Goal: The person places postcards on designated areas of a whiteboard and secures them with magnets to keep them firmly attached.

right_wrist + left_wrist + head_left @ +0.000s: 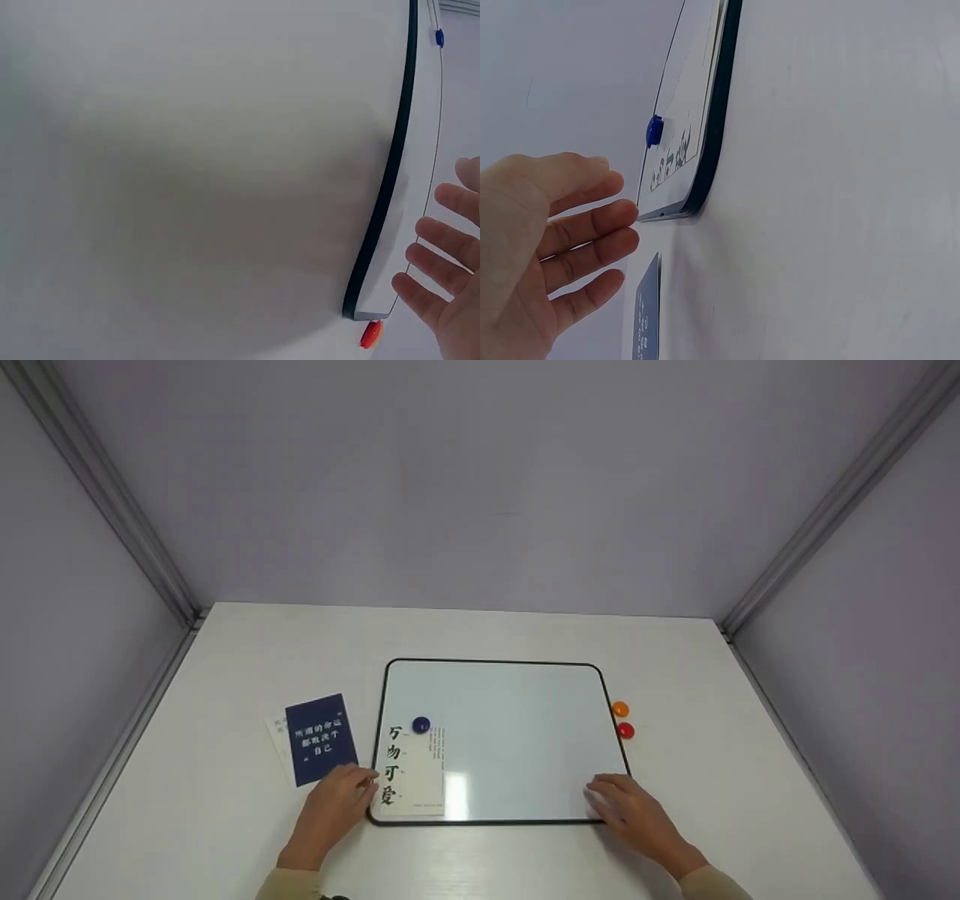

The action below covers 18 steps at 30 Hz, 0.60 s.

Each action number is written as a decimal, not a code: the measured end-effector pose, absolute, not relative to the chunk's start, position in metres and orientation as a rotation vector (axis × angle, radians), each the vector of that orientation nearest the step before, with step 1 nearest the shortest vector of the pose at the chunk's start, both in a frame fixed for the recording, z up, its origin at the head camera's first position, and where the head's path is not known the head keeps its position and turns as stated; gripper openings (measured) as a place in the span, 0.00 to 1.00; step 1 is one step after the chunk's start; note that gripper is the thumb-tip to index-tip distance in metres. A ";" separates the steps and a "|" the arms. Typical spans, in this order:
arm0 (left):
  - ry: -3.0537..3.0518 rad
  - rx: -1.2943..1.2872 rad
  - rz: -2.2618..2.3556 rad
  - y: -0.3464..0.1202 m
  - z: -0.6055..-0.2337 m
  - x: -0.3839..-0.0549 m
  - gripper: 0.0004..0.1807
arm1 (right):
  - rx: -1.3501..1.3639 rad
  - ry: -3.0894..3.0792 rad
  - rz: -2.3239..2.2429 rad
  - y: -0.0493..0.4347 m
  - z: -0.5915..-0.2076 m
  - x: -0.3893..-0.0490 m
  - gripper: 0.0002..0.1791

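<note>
A whiteboard (517, 735) with a dark frame lies on the table. On its lower left is a pale card (421, 780) with large green characters, and a round blue magnet (421, 725) sits at the card's top edge. My left hand (337, 801) is at the board's left edge, near its lower corner; the left wrist view shows its fingers (604, 217) relaxed, holding nothing. Over the lower right corner is my right hand (637, 814), whose fingers (442, 240) are spread and likewise hold nothing.
Left of the board lies a dark blue card (321, 735) with white writing, overlapping a white card (277, 731). An orange magnet (620, 709) and a red magnet (625, 730) lie just off the board's right edge. Grey walls (465, 495) surround the white table (247, 645).
</note>
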<state>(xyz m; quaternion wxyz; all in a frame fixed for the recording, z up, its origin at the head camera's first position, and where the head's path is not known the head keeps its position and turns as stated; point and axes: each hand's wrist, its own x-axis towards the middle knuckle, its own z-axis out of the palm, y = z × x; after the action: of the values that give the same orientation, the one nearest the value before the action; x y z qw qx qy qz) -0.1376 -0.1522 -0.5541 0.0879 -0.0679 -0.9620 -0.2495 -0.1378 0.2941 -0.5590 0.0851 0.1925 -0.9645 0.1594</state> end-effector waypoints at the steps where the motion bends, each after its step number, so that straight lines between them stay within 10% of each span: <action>1: -2.862 -0.201 -0.743 -0.153 -0.554 -0.138 0.06 | 0.604 -2.877 0.444 0.297 -0.560 -0.137 0.16; 18: -2.769 -0.172 -0.742 -0.169 -0.558 -0.140 0.07 | 0.772 -3.166 0.328 0.317 -0.565 -0.128 0.29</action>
<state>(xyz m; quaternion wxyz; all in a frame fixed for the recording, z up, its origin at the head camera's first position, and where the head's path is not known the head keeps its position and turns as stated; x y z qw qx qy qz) -0.1399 -0.1694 -0.5585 0.1344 -0.0595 -0.9555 -0.2559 -0.1280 0.3168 -0.5647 -0.0669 0.2351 -0.9645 0.1000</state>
